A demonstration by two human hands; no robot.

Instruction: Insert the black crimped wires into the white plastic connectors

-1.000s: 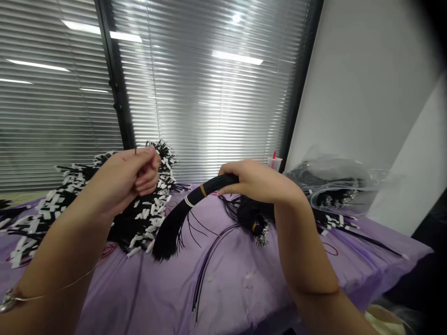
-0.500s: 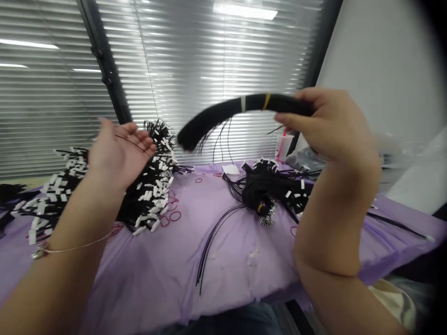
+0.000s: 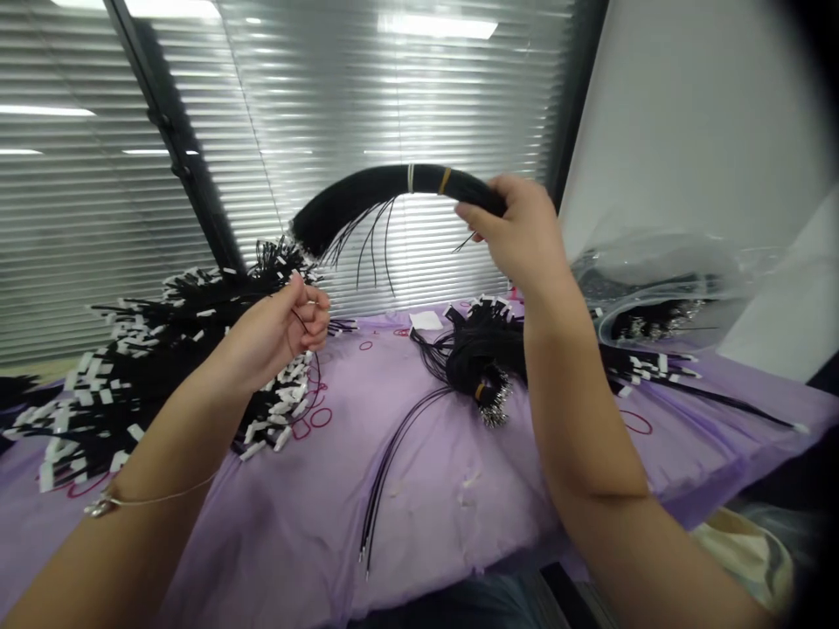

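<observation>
My right hand (image 3: pixel 524 223) is closed around one end of a thick bundle of black cords (image 3: pixel 367 185). The bundle arches in the air to the left, bound by a white band and a yellow band. A few loose strands dangle beneath it. Below the bundle's far end, my left hand (image 3: pixel 298 323) has its fingers curled in, with a thin black cord (image 3: pixel 318 371) passing through them and hanging down. Behind that hand lies a large heap of black cords with white tags (image 3: pixel 183 341).
A purple cover (image 3: pixel 426 489) lies over the table, with red rubber bands (image 3: pixel 321 418) scattered on it. A coiled bundle of black cords (image 3: pixel 472 358) rests mid-table, loose cords trailing frontward. Clear plastic bags (image 3: pixel 655 279) holding black cords are at right. Blinds (image 3: pixel 328 105) stand behind.
My left hand has moved right and its fingers have curled in from a spread palm. The bundle and my right hand have shifted left in view.
</observation>
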